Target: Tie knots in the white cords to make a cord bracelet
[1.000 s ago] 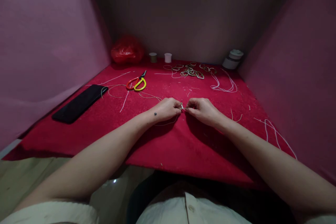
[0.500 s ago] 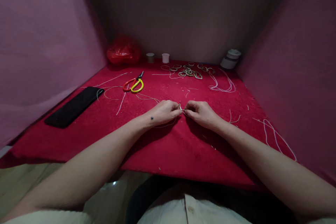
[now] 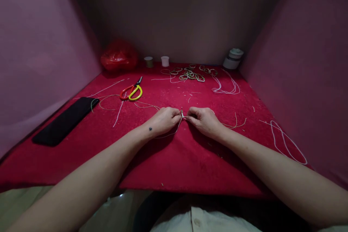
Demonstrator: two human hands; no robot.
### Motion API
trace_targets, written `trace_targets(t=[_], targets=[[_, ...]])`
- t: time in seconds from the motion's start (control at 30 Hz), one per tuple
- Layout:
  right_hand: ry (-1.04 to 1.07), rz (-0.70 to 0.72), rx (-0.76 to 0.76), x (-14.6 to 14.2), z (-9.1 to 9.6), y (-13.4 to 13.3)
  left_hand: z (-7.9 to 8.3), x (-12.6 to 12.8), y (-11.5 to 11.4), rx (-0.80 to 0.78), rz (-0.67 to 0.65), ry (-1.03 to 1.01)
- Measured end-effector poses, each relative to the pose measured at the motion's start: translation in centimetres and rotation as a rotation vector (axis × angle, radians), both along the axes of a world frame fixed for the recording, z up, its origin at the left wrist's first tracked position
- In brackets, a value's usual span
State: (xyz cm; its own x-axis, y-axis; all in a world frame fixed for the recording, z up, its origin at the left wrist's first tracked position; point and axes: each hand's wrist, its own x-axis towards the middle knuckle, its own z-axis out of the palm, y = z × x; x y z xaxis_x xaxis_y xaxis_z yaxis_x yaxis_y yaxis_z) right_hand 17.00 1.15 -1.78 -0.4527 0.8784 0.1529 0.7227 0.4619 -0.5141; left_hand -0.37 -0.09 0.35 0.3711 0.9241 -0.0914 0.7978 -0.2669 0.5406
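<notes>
Near the middle of the red-covered table, a small knotted cord piece (image 3: pixel 182 113), whitish with some green, stands between my fingertips. My left hand (image 3: pixel 168 117) pinches cord at its left side. On the other side my right hand (image 3: pixel 200 119) pinches a thin cord strand that runs into the knot. A loose white strand (image 3: pixel 178 128) hangs from the knot and passes under my left wrist. The exact finger grip is partly hidden by the thumbs.
Scissors (image 3: pixel 133 92) with one red and one yellow handle and a black phone (image 3: pixel 65 120) lie left. Finished-looking knotted loops (image 3: pixel 191 76), two thread spools (image 3: pixel 165 61), a red plastic bag (image 3: pixel 119 56) and a lidded jar (image 3: pixel 233 59) are at the back. White cord (image 3: pixel 288 141) lies right.
The camera view has shifted slightly. My hands have parted a little around the knot, and the strands between them look pulled straighter, with one now hanging toward me.
</notes>
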Motion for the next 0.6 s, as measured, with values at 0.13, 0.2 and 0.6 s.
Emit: trace_targets(t=[0.13, 0.2, 0.6], targets=[[-0.015, -0.011, 0.013, 0.06, -0.07, -0.07, 0.00, 0.00, 0.00, -0.003, 0.000, -0.003], [-0.017, -0.006, 0.030, 0.05, -0.17, -0.05, -0.03, -0.04, 0.04, 0.004, 0.006, 0.000], [-0.039, 0.045, 0.036, 0.30, 0.00, -0.02, 0.10, -0.04, -0.22, -0.005, 0.046, -0.008]])
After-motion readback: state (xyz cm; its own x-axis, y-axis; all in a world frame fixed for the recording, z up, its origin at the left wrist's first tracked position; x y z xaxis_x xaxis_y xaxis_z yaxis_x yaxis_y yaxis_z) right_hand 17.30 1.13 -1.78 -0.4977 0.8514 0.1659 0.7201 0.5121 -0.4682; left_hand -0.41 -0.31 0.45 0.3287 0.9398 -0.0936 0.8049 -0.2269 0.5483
